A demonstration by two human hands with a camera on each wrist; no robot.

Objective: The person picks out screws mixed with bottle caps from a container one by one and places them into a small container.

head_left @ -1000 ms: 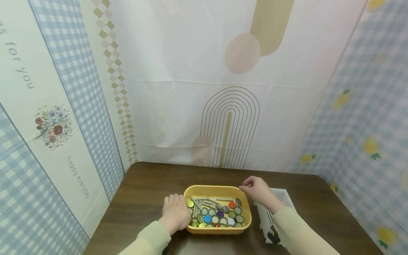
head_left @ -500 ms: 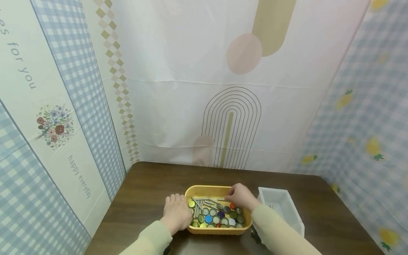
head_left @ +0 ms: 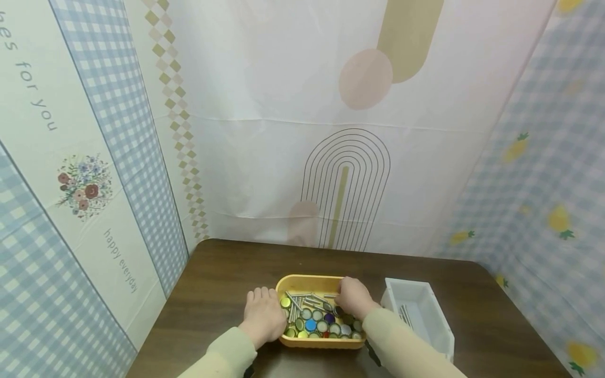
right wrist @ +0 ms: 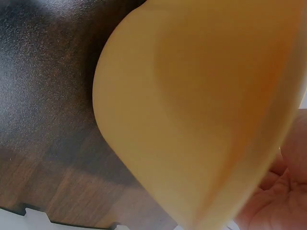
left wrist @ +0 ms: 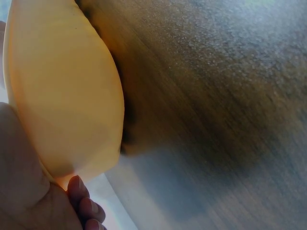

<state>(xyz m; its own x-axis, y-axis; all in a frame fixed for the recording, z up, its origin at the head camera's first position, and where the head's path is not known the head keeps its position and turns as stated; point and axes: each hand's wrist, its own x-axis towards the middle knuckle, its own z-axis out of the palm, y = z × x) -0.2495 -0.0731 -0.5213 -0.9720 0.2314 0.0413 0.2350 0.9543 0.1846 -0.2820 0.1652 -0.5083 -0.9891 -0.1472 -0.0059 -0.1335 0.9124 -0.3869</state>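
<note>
My left hand lies relaxed on the left rim of the yellow tub on the counter, and my right hand is inside by caps and metal rods, grip hidden.

Left cloth, upper left: "hes for you", start cut off
Left cloth, lower left: "happy everyday"

We are resting our left hand palm down, its fingers bending a little. We are reaching our right hand forward, its fingertips hiding from view.
</note>
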